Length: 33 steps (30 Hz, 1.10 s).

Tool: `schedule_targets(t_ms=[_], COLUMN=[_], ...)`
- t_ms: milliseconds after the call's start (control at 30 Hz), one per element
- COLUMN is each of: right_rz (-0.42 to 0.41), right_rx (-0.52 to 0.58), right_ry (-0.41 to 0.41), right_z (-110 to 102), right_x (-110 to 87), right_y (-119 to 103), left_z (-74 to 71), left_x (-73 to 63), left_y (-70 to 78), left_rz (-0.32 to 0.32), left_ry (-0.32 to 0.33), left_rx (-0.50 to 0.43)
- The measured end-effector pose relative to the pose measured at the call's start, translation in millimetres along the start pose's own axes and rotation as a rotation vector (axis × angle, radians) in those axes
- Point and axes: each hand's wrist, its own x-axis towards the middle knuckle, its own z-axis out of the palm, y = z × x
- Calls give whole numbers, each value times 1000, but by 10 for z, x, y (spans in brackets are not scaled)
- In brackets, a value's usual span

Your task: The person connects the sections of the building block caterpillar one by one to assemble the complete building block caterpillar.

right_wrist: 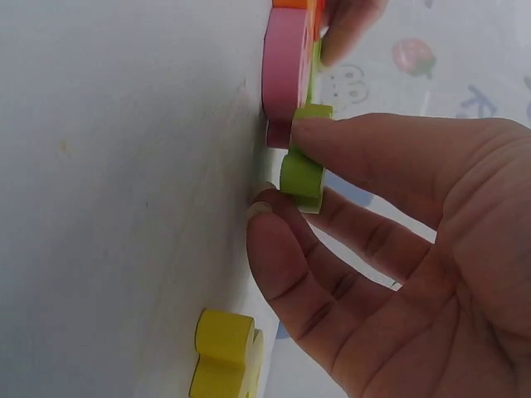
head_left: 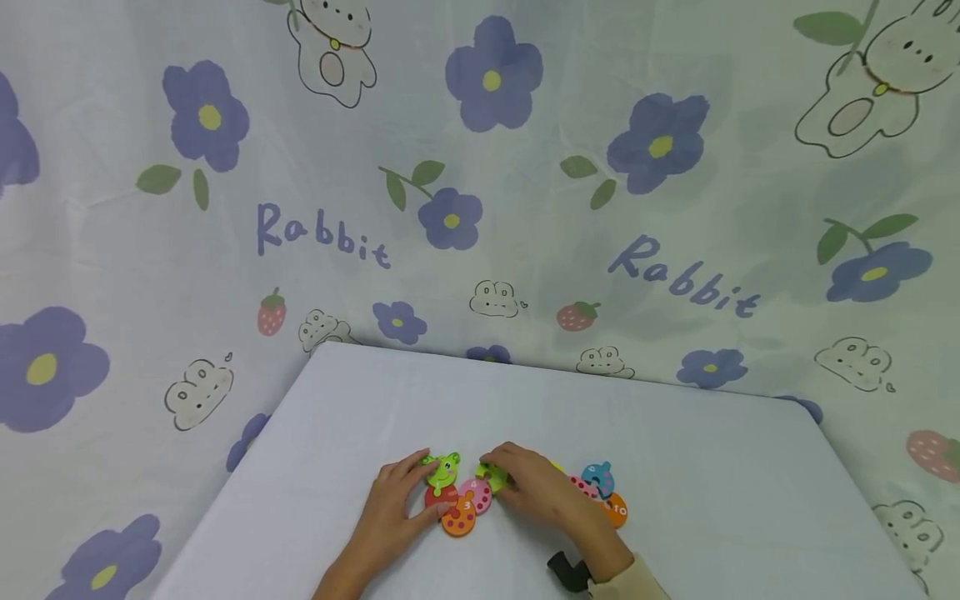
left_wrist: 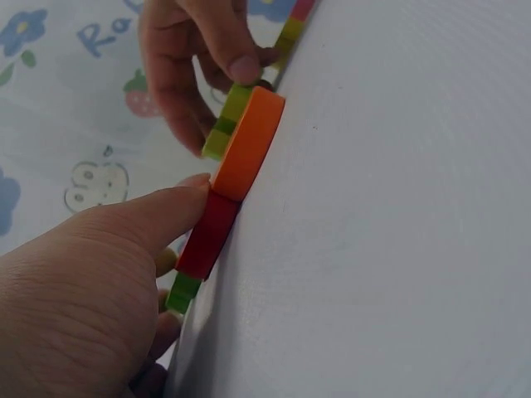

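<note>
My left hand (head_left: pixel 392 506) holds a joined row of flat puzzle pieces on the white table, its thumb at the seam of the red piece (left_wrist: pixel 210 235) and the orange piece (head_left: pixel 458 523), which is marked 3. Its other fingers reach to the green head piece (head_left: pixel 443 472) with a smiling face. Joined to the orange piece is a pink dotted piece (head_left: pixel 477 495). Between thumb and fingers my right hand (head_left: pixel 536 490) pinches a light green piece (right_wrist: pixel 303 172), its edge overlapping the pink piece.
Right of my right hand lie a blue piece (head_left: pixel 599 480), an orange piece (head_left: pixel 617 510) marked 10, a pink dotted piece and a yellow piece (right_wrist: pixel 224 352). A black curved object (head_left: pixel 567 573) shows by the right wrist. A flowered curtain (head_left: pixel 525 167) hangs behind the table (head_left: pixel 390 400).
</note>
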Motion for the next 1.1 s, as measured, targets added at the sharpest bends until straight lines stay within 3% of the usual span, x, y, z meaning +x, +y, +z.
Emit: schedule_targets(t_ms=[300,700,1100], right_rz=[48,194,290], right_rx=[-97,-85,-31], right_ry=[-23,-34,-101], right_z=[71,14,31], right_x=[23,-83,-364], right_y=[-20,-76,-149], left_z=[-1,22,22], left_x=[-16,-12,5], left_y=[6,9,-40], left_rz=[4,2,41], left_ry=[6,5,32], left_rx=[9,5,21])
